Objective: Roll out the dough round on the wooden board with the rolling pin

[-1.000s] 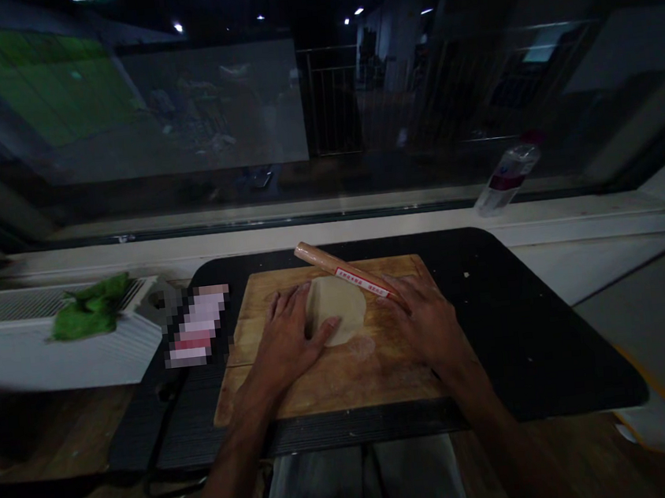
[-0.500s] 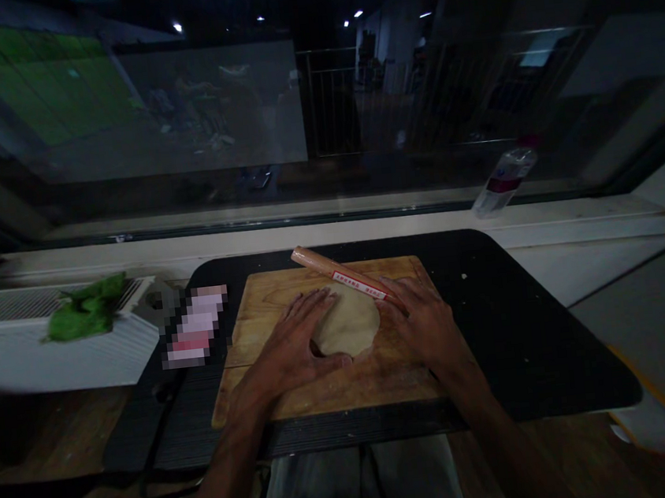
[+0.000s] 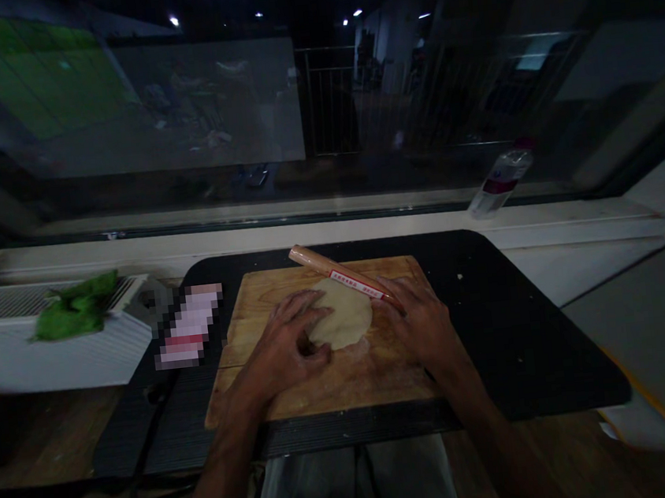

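A round, flat sheet of dough (image 3: 347, 320) lies on the wooden cutting board (image 3: 347, 390). My left hand (image 3: 290, 340) is at the dough's left edge, its curled fingers on the dough and its thumb at the lower left edge. A wooden rolling pin (image 3: 308, 256) with a red and white label rests slantwise along the dough's upper right edge. My right hand (image 3: 419, 315) is closed over the pin's right end, hiding that end.
The board sits on a black table (image 3: 514, 341). At left lie a pixelated phone-like object (image 3: 191, 327) and, on a white radiator (image 3: 83, 362), a green cloth (image 3: 77, 307). A plastic bottle (image 3: 500, 181) leans on the windowsill, against the window.
My left fingers have curled and drawn back leftward from the dough, the thumb moving up and left. The dough has shifted slightly. The pin and my right hand stay nearly in place.
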A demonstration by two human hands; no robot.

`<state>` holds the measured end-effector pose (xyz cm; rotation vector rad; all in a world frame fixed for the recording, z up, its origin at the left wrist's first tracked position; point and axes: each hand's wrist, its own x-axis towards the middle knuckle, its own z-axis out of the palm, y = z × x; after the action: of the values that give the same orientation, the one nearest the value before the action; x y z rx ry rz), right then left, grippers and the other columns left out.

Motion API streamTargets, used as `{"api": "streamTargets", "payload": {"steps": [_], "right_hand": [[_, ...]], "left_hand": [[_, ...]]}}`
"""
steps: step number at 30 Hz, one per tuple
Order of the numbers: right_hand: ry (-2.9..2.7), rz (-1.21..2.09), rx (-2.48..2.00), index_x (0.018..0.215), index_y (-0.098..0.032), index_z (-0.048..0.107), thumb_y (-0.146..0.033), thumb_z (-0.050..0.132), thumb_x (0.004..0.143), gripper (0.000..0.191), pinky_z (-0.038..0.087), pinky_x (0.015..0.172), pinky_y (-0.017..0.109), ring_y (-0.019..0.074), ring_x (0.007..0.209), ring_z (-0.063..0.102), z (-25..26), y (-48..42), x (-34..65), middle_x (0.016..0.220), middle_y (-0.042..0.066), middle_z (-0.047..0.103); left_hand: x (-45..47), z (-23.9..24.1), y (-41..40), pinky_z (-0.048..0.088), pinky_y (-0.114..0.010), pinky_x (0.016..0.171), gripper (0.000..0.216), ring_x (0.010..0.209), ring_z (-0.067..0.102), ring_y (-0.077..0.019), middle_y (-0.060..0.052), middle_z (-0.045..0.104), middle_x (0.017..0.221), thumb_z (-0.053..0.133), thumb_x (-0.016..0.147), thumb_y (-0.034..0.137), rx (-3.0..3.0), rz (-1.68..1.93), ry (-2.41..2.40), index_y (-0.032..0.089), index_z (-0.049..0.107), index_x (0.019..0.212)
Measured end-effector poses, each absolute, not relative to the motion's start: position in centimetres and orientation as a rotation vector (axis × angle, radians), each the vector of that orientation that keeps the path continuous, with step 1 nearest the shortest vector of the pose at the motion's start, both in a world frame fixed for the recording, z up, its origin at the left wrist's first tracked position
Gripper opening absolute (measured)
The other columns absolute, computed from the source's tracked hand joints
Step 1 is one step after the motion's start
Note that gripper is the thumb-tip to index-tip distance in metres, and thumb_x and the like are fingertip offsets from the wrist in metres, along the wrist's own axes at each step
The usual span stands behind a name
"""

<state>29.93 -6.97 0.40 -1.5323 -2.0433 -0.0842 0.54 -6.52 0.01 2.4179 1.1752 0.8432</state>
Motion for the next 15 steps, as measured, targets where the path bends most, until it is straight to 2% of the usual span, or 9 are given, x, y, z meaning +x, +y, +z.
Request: {"api": "streamTargets", "payload": {"steps": [7,11,15], "right_hand": [[-2.030,-0.057,-1.534,0.153,-0.033,0.069,-0.038,0.059,0.114,0.041,0.065,0.104,0.044,0.0282,0.120,0.077,0.5,-7.0,29.9,0.135,0.006,0.080],[-2.076,-0.011,-1.544,0.153,-0.031,0.070,-0.035,0.060,0.113,0.041,0.064,0.106,0.045,0.0285,0.121,0.076,0.8,-7.1,29.9,0.138,0.006,0.079],[-2.163,0.014,-1.526,0.151,-0.031,0.072,-0.028,0.065,0.110,0.042,0.062,0.107,0.046,0.0279,0.120,0.077,1.3,-7.3,29.6,0.136,0.005,0.080]], "left_hand": [[-0.1,0.1,-6.3,0.042,-0.067,0.132,0.056,0.153,0.056,-0.0383,-0.011,0.064,0.163,0.082,0.083,0.025,2.438,0.913,1.245,0.029,0.075,0.139],[-0.2,0.8,-6.7,0.049,-0.060,0.128,0.061,0.148,0.060,-0.0355,-0.011,0.067,0.156,0.075,0.092,0.029,2.346,1.073,1.275,0.028,0.064,0.152],[0.2,1.1,-6.8,0.051,-0.058,0.126,0.041,0.141,0.064,-0.0333,-0.009,0.073,0.143,0.062,0.105,0.035,2.205,1.297,1.535,0.029,0.067,0.146]]}}
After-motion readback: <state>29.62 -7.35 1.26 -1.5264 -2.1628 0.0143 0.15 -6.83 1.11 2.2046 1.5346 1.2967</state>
